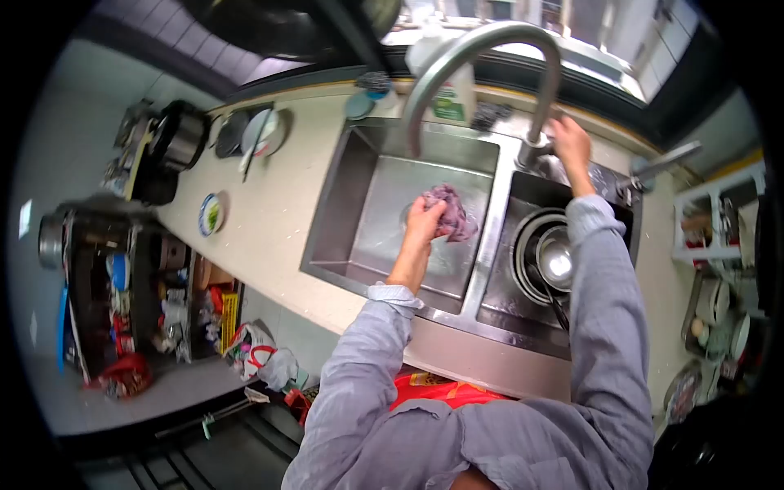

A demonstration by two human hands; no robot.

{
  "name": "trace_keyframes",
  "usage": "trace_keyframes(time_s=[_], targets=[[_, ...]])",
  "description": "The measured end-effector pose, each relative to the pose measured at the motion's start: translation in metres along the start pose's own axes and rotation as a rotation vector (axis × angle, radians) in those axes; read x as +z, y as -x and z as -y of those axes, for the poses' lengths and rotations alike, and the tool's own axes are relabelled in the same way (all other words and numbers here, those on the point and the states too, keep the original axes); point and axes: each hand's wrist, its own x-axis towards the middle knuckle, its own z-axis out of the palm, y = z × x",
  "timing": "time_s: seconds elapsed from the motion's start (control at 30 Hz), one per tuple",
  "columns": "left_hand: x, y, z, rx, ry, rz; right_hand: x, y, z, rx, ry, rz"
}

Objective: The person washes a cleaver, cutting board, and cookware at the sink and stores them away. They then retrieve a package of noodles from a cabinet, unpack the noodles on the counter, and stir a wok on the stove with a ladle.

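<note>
A crumpled purple-grey cloth point(448, 214) is bunched in my left hand point(422, 229), held over the left sink basin point(380, 208). The fingers are closed around one side of the cloth. My right hand point(572, 147) reaches behind the base of the curved metal faucet point(545, 90), its fingers curled against it. The handle and the fingertips there are partly hidden. No stream of water can be made out at the faucet's spout.
Nested metal bowls point(555, 260) sit in the right basin point(498, 306). A white bottle point(449, 90) stands behind the sink. On the left counter point(273, 204) are a small bowl with green bits point(211, 214) and a larger bowl point(268, 135) with a utensil across it. Dishes point(714, 302) stand at the right.
</note>
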Motion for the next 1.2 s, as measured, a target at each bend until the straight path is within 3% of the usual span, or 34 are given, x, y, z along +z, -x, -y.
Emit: trace_keyframes(time_s=[0.03,0.1,0.17,0.2,0.23,0.27,0.3,0.33,0.37,0.43,0.5,0.53,0.63,0.67,0.77,0.8,0.83,0.93,0.97,1.07,1.1,1.2], targets=[[-0.004,0.001,-0.003,0.018,0.026,0.01,-0.003,0.001,-0.008,0.168,-0.026,0.085],[-0.007,0.002,-0.014,0.054,-0.008,0.05,-0.005,0.012,-0.007,0.135,-0.071,0.035],[-0.007,0.009,-0.027,0.087,-0.055,0.096,0.003,0.03,-0.014,0.176,-0.322,-0.162],[-0.009,0.008,-0.029,0.147,-0.116,0.101,-0.006,0.049,0.004,0.161,-0.447,-0.225],[-0.01,0.002,-0.026,0.208,-0.176,0.109,-0.013,0.073,0.021,0.109,-0.366,-0.238],[-0.009,-0.024,-0.003,0.457,-0.233,0.03,-0.009,0.101,0.036,0.011,-0.348,-0.244],[-0.003,-0.015,-0.013,0.444,-0.349,0.046,0.0,0.129,0.049,0.022,-0.54,-0.005],[-0.004,-0.002,-0.025,0.459,-0.462,0.046,0.004,0.155,0.074,-0.093,-0.544,0.116],[-0.007,0.011,-0.035,0.469,-0.576,0.042,-0.005,0.175,0.112,-0.074,-0.639,0.329],[-0.006,0.024,-0.046,0.518,-0.649,0.053,0.003,0.192,0.149,-0.139,-0.636,0.421],[-0.008,0.026,-0.05,0.723,-0.728,-0.04,0.026,0.192,0.15,-0.294,-0.537,0.46],[-0.012,0.03,-0.054,0.753,-0.708,-0.065,0.028,0.193,0.149,-0.038,-0.543,0.67],[-0.025,0.037,-0.066,0.81,-0.703,-0.116,0.039,0.187,0.138,-0.118,-0.205,0.805],[-0.031,0.037,-0.071,0.824,-0.705,-0.134,0.04,0.185,0.132,-0.04,-0.102,0.859],[-0.046,0.034,-0.077,0.762,-0.653,-0.087,0.052,0.193,0.114,-0.23,-0.046,0.645],[-0.046,0.026,-0.071,0.723,-0.566,-0.02,0.041,0.193,0.129,-0.203,-0.177,0.655],[-0.045,0.018,-0.063,0.674,-0.478,0.044,0.052,0.193,0.128,-0.432,-0.212,0.508],[-0.029,0.031,-0.074,0.621,-0.433,0.106,0.05,0.193,0.159,-0.152,-0.463,0.819],[-0.026,0.034,-0.079,0.634,-0.411,0.101,0.061,0.197,0.153,-0.169,-0.563,0.79],[-0.038,0.039,-0.098,0.47,-0.16,0.09,0.075,0.197,0.135,0.035,-0.407,0.822],[-0.048,0.027,-0.089,0.616,-0.108,0.065,0.07,0.194,0.137,0.065,-0.441,0.795],[-0.08,-0.011,-0.031,0.628,-0.374,-0.215,0.054,0.193,0.153,0.298,-0.635,0.804]])
